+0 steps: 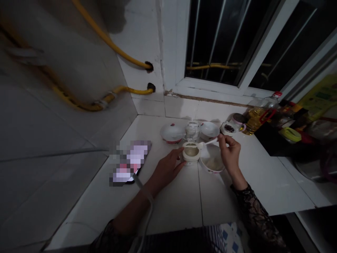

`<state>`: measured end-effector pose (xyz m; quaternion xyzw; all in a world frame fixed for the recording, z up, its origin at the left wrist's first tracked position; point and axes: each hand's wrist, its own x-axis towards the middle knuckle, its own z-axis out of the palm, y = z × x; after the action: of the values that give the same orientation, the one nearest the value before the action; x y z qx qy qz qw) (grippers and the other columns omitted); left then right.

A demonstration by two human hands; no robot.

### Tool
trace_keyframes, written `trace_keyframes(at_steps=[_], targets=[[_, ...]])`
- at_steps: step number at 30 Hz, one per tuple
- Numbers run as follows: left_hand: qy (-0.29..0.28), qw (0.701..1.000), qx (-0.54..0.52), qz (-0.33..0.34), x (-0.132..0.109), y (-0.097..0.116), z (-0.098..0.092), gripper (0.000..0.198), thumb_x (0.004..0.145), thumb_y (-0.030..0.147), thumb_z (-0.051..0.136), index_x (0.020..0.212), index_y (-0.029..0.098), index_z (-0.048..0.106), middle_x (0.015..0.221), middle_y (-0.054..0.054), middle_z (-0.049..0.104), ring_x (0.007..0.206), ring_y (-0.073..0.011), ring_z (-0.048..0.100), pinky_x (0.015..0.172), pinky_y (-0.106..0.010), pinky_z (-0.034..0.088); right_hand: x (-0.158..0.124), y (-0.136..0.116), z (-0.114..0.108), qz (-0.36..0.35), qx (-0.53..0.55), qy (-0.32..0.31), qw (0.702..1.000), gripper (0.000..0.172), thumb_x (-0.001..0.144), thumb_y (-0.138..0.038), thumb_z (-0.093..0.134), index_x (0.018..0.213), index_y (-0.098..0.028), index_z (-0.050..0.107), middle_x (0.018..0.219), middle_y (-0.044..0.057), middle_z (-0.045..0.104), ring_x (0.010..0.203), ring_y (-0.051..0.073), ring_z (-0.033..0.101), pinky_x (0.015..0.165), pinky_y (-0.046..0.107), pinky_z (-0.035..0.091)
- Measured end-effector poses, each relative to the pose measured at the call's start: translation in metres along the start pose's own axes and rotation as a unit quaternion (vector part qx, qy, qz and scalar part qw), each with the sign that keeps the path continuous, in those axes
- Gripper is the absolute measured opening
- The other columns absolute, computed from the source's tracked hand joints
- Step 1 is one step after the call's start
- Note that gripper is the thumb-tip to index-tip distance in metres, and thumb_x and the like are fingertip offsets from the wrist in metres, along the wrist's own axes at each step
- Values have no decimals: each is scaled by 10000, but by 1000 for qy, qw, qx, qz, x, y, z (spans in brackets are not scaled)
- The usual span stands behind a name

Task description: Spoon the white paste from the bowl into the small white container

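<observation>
My left hand [168, 168] is wrapped round the side of a small cream-coloured jar [190, 153] that stands open on the white tiled counter [179, 200]. My right hand [229, 151] pinches the handle of a white spoon [207, 143], whose bowl hangs over the jar's rim. Just right of the jar, under my right hand, sits a white bowl [212, 164] with something pale in it.
Behind the jar stand a lidded white bowl [172, 133], a small glass jar [192, 130], another white bowl [209, 130] and an open container of dark stuff [229, 128]. An oil bottle [259, 116] and a dark stove edge [273, 144] are at right. A phone [130, 161] lies at left.
</observation>
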<state>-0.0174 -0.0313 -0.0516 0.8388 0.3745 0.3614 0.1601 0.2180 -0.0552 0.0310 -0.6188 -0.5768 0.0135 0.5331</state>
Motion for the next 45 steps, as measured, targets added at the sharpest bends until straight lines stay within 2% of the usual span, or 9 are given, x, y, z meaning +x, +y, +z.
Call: trace_keyframes(at_steps=[4,7,11,13,21,28,35,41,45], targets=[[-1,1000,4,8,0,0,0,411,952,371,467,1332,227,401,965,-34,614,776,-172,656,700,-315,553,-20,-13,10,-257,-99,-62,959,260,937,-304,501,740,-221,650,654,15,649,637,151,551,903,388,376],[0,1000,5,14,1,0,-1,408,950,363,472,1326,225,395,983,-36,615,794,-173,659,704,-314,556,-24,-12,7,-310,-127,-74,939,216,932,-282,518,778,-235,660,681,12,668,625,150,554,925,412,352],[-9,1000,3,6,1,1,-2,404,948,362,474,1322,230,395,991,-34,615,801,-173,661,706,-315,556,-13,-3,-4,-229,-131,27,964,305,955,-310,455,715,-227,625,632,15,635,613,159,550,887,404,387],[-9,1000,5,3,1,1,-2,405,947,363,477,1320,226,396,985,-34,617,797,-173,662,706,-315,555,-5,8,-10,-184,-130,40,973,345,960,-338,446,674,-221,597,599,10,614,609,158,546,834,369,409],[-1,1000,10,0,0,2,-2,404,944,362,480,1316,220,416,964,-34,623,776,-174,656,695,-308,548,7,53,-22,-158,-252,-148,943,397,936,-330,457,574,-200,552,545,24,609,543,147,518,756,322,359],[-3,1000,10,7,0,2,-4,400,945,354,485,1314,213,422,954,-36,625,762,-172,654,695,-305,546,9,57,-29,-145,-281,-151,937,388,923,-327,458,564,-209,549,509,29,582,514,155,507,732,320,348],[8,1000,18,13,-1,1,-1,405,944,347,492,1321,219,415,952,-32,626,761,-169,657,677,-292,546,0,46,-15,-118,-185,-233,948,401,906,-337,436,534,-199,496,479,-15,527,501,119,447,757,314,363],[7,1000,20,15,0,1,-2,397,951,357,470,1316,213,411,940,-33,632,747,-170,659,666,-296,547,1,46,-14,7,-116,-212,970,415,841,-425,451,498,-196,493,443,-31,416,475,106,371,571,269,314],[3,1000,20,18,0,1,-3,395,954,369,464,1312,211,412,944,-34,630,742,-167,656,656,-291,544,2,51,-15,93,-68,-173,978,415,789,-488,478,523,-181,560,475,-15,457,484,106,380,496,247,272]])
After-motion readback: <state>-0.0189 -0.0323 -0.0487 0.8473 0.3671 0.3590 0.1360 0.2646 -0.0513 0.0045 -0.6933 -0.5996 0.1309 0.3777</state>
